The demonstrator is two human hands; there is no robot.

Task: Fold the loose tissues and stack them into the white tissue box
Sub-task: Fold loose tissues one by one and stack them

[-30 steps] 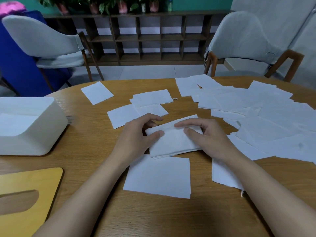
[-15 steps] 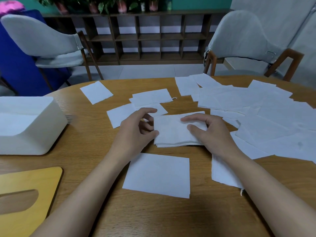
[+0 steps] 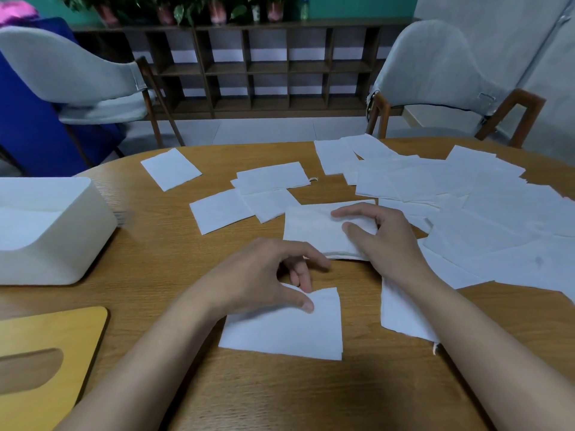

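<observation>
The wooden tabletop point(image 3: 155, 253) fills the lower view, with two grey chairs point(image 3: 435, 73) and a dark shelf unit point(image 3: 264, 66) beyond its far edge. Over its right half lies a wide spread of loose tissues point(image 3: 497, 213), flat, white and overlapping; a few more lie singly or in pairs near the middle and far left. The white tissue box point(image 3: 56, 244) stands at the left edge, well apart from both hands, open at the top with white tissue showing inside. In front of it lies a yellow wooden lid point(image 3: 46, 337) with an oval slot.

A single flat tissue point(image 3: 286, 331) lies nearest the person. Beyond it sits the folded stack point(image 3: 311, 231), a thick white pad with layered edges along its near side; it lies slightly farther away and squarer to the table than half a second ago.

The right hand point(image 3: 392, 241) stays on the folded stack, its fingers loosely spread and its thumb resting flat on top. The left hand point(image 3: 255, 275) has let go of that stack and come back to the single flat tissue, its thumb point(image 3: 306, 304) and curled fingers pinching the far edge, where the right corner lifts a little.
</observation>
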